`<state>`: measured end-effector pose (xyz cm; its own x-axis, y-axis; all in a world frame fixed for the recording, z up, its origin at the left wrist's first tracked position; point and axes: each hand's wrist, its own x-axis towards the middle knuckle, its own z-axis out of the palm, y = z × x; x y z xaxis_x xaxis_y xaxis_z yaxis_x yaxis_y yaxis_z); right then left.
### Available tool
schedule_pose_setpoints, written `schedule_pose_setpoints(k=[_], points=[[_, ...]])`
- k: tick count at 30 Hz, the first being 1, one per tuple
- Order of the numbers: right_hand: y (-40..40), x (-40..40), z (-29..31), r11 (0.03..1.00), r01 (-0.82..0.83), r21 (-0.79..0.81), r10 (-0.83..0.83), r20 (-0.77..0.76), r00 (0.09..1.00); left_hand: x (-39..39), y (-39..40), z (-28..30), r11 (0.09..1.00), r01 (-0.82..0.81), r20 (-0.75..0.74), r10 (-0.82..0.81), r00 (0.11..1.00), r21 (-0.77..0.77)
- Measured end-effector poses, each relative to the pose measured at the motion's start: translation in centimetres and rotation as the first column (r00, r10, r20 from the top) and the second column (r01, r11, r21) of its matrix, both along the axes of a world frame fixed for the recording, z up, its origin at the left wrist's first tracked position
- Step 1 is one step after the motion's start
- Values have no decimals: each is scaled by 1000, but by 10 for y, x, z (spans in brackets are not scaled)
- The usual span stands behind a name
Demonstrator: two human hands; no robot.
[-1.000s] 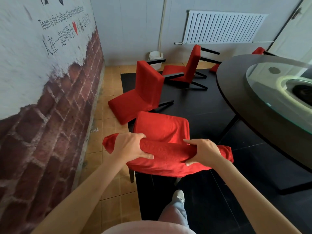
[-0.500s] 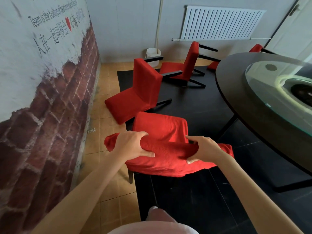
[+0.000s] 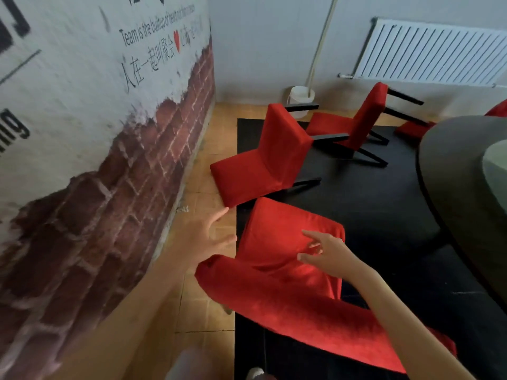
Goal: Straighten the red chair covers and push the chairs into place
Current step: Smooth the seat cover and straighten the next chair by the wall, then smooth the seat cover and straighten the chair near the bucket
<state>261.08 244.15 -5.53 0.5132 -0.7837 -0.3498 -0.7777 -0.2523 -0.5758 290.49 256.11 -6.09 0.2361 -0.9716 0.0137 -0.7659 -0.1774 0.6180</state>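
The nearest red-covered chair [image 3: 285, 272] stands upright right below me, its backrest top running across the lower middle of the view. My left hand [image 3: 208, 239] hovers open just left of its seat, fingers spread, touching nothing. Above the seat floats my right hand [image 3: 326, 253], fingers loosely spread, holding nothing. A second red chair [image 3: 263, 160] lies tipped on its back beyond the first, by the wall. A third red chair [image 3: 356, 124] lies overturned farther back with its black legs in the air.
A brick-painted wall [image 3: 104, 187] runs close along the left. The round dark table [image 3: 461, 187] fills the right side. A white bucket [image 3: 300, 98] and a radiator [image 3: 433, 50] stand at the far wall. A black carpet [image 3: 370, 204] lies under the chairs.
Both hands have let go of the near chair's backrest top and lifted forward, open. The view has swung left and closer to the chair.
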Motion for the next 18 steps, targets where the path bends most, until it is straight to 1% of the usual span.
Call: schedule_pose_setpoints(k=[2,4,7,10,12,14,18], points=[[-9,26,-3,1000,-7,10,7,12,1000,14,-5,-5,999,-27,-66,28,997,28],[-19,54,-5,1000,-21,7,21,9,1000,35,-14,-10,997,-23,-92,30,995,70],[-35,98,-10,1000,-16,-8,16,13,1000,77,-29,-22,992,-53,-76,62,995,116],[-47,147,-17,999,42,-4,-42,17,999,129,-43,-30,985,-68,-59,78,995,158],[-51,183,-23,998,67,6,-67,19,998,168,-51,-31,985,-50,-36,57,998,166],[-53,217,-30,995,94,33,-95,37,995,203,-59,-30,984,-18,-43,26,999,175],[-53,272,-41,981,168,101,-176,74,982,255,-86,-30,983,33,-18,-30,999,179]])
